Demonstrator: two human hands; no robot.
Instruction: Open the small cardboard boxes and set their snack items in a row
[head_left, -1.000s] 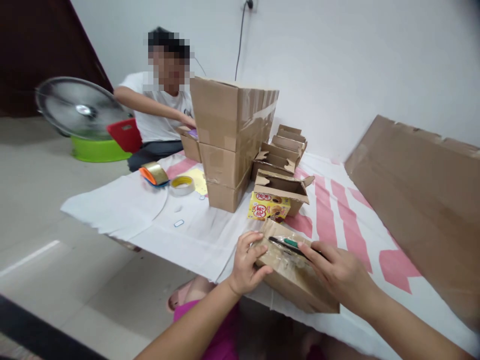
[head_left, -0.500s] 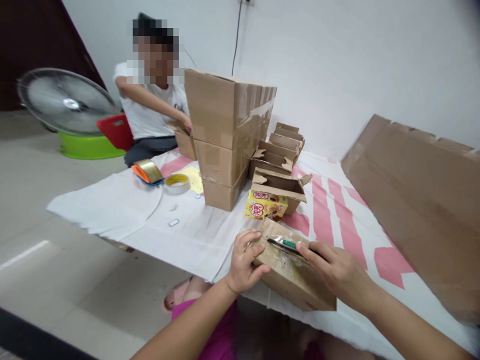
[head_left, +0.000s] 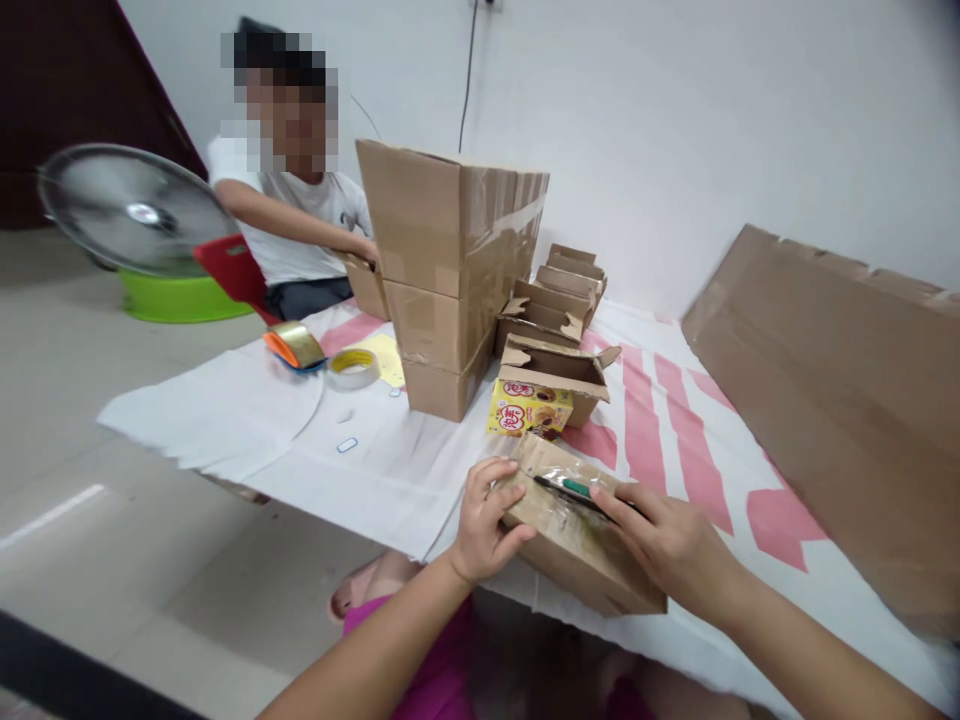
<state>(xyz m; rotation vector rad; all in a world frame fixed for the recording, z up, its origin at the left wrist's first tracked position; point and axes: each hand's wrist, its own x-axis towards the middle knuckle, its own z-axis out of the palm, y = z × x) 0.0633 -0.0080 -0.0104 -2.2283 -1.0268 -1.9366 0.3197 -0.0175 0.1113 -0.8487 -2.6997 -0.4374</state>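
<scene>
A taped cardboard box (head_left: 581, 555) lies tilted at the near edge of the cloth-covered table, under both my hands. My left hand (head_left: 486, 525) grips its left end, fingers over the top and thumb along the near side. In my right hand (head_left: 671, 545) is a utility knife (head_left: 576, 487) with a green slider, held low over the box's clear-taped top. Its tip points toward my left fingers; whether the blade cuts into the tape I cannot tell. Just behind the box stands a yellow printed snack box (head_left: 527, 408).
Open cardboard boxes (head_left: 555, 365) line up behind the snack box. A tall stack of closed boxes (head_left: 424, 270) stands left of them. Tape rolls (head_left: 354, 368) lie farther left. Another person (head_left: 300, 225) reaches into a box. Large cardboard (head_left: 832, 400) leans at right.
The view has shifted slightly. My hands, the knife and the box keep nearly the same positions relative to each other. The other person leans a little farther left.
</scene>
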